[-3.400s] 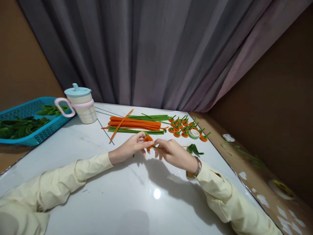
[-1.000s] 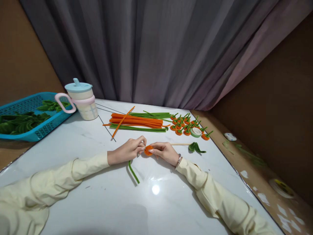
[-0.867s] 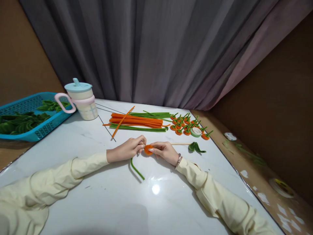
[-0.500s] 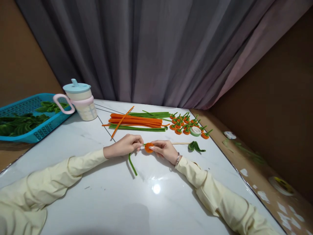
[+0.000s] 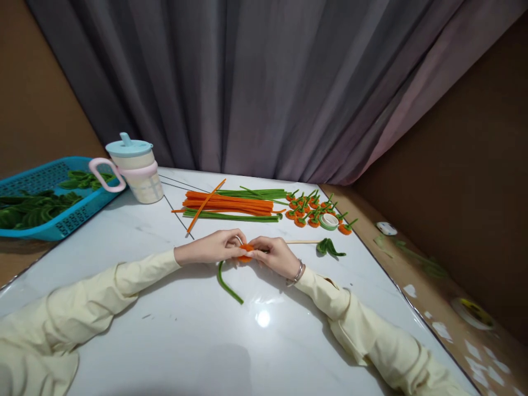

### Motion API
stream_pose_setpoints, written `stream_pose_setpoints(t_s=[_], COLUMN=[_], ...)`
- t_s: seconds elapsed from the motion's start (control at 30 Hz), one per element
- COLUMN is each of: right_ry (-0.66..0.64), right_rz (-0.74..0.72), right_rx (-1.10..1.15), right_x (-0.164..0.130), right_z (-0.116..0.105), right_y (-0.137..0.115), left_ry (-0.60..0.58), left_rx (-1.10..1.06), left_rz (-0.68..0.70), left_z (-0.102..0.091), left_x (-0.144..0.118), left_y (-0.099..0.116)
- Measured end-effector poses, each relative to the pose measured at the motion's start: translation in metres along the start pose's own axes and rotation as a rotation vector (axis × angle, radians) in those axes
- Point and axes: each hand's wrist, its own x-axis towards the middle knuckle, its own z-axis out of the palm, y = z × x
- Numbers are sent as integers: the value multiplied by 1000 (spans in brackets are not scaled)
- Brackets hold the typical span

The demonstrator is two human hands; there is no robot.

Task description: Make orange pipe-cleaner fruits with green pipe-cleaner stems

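My left hand and my right hand meet over the middle of the white table, both pinching a small orange pipe-cleaner coil. A green pipe-cleaner stem hangs from the coil and curves down toward me across the tabletop. The fingers hide most of the coil. Both sleeves are pale yellow, and a bracelet sits on my right wrist.
Behind the hands lie orange pipe cleaners and green pipe cleaners, several finished orange pieces, a tape roll, a wooden stick and a green leaf. A lidded cup and a blue basket stand at left.
My hands have closed in on the orange coil, covering more of it. The green stem's free end has swung about on the table and now points right and toward me.
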Motion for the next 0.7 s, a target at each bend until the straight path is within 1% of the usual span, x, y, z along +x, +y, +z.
stream_pose_setpoints(t_s=[0.1,0.2,0.27,0.47,0.57,0.7], right_ry=[-29,-84,-91,-86,-95,-90], right_rz=[-49,-94,-122,-226,-279,-312], right_rx=[-96,-183,-235,-393,-465,-513], right_x=[0,0,0,-5,-7,-8], right_z=[-6,-15,-18,-11,-8,-11], right_y=[-5,-8,-9,-11,-10,-9], left_ry=[11,86,119,149,147,140], left_rx=[-34,-50,-69,-94,-99,-100], left_rz=[-8,-6,-5,8,1,-14], left_z=[3,4,5,13,13,10], left_x=[0,1,1,1,1,2], left_y=[-1,0,0,-4,-5,-5])
